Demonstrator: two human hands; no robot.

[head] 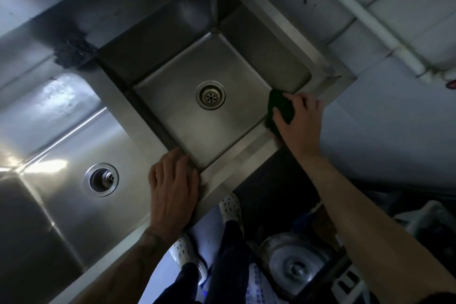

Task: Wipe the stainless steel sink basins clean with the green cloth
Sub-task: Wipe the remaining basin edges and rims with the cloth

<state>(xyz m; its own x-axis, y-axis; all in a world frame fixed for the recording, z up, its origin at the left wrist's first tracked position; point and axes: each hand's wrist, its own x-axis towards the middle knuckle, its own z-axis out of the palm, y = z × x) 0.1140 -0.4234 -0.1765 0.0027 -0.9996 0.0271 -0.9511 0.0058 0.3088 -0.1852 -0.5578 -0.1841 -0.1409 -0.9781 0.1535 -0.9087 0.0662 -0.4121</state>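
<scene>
right hand (299, 121) grips green cloth (280, 103), lengthwise roughly along the basin rim (246, 148); left hand (172, 185) lies flat.

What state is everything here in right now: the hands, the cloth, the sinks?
green cloth: bunched against the rim of the right basin.
right hand: grips the green cloth.
left hand: rests flat on the rim.
right basin: no standing water.
right drain: unplugged, holes showing.
left drain: plugged or open, cannot tell.
</scene>
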